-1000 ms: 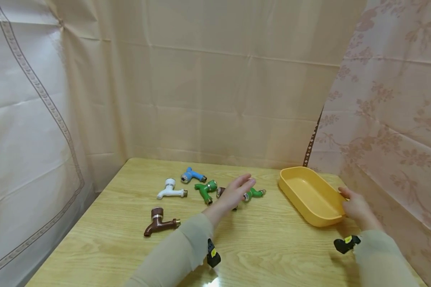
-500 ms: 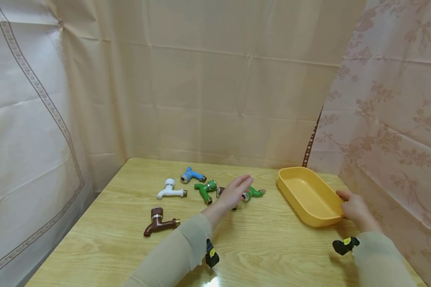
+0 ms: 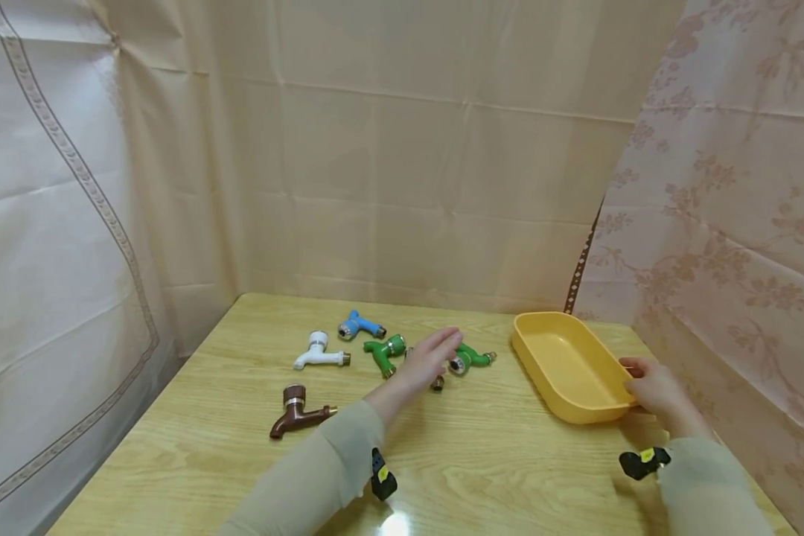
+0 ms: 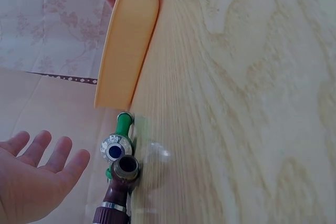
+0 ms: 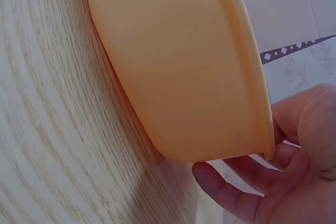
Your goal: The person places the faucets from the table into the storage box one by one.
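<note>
My right hand grips the near right end of a yellow plastic tub; in the right wrist view its fingers curl about the tub's rim. Over the table's middle hovers my left hand, fingers extended and holding nothing. It partly hides a dark brown tap lying below it. A green tap lies just right of that hand, between it and the tub. Another green tap is on its left.
Further left on the wooden table are a blue tap, a white tap and a second brown tap. Beige curtains close off the back, with patterned cloth at the right.
The tub has slid slightly left along with my right hand. My left hand has shifted a little left, uncovering more of the green tap on its right.
</note>
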Tool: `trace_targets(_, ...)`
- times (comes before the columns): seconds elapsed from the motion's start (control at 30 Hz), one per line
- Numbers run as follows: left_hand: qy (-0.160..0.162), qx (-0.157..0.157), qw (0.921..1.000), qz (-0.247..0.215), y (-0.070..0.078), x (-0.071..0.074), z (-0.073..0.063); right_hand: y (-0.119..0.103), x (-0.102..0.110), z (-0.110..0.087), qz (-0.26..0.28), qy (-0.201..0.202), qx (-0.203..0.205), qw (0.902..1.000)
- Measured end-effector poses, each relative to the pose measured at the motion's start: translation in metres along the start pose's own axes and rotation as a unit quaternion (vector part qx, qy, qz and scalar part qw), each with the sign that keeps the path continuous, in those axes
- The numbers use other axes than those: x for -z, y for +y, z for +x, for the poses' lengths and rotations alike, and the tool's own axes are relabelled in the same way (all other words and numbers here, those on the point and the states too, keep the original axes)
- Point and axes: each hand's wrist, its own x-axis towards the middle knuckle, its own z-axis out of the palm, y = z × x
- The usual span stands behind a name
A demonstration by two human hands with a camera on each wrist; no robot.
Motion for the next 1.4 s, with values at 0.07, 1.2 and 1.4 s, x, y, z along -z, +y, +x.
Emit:
trace_targets(0.07,0.002,-0.004,1.0,0.002,-0.001,0.003,-0.001,-0.003,-0.001,-0.002,0.008,-0.005,0.003,1.0)
trace_targets(1.2,-0.025,-0.02,0.9966,0.075,-0.004,0.044,-0.037,-0.015,-0.017,-0.028,0.077,-0.113,0.009,0.9906)
trace_targets(1.4,-0.021,-0.018,0.9964,0.079,-0.003,0.05,-0.043,-0.02,-0.019,-0.031,0.082,-0.13,-0.003,0.9881)
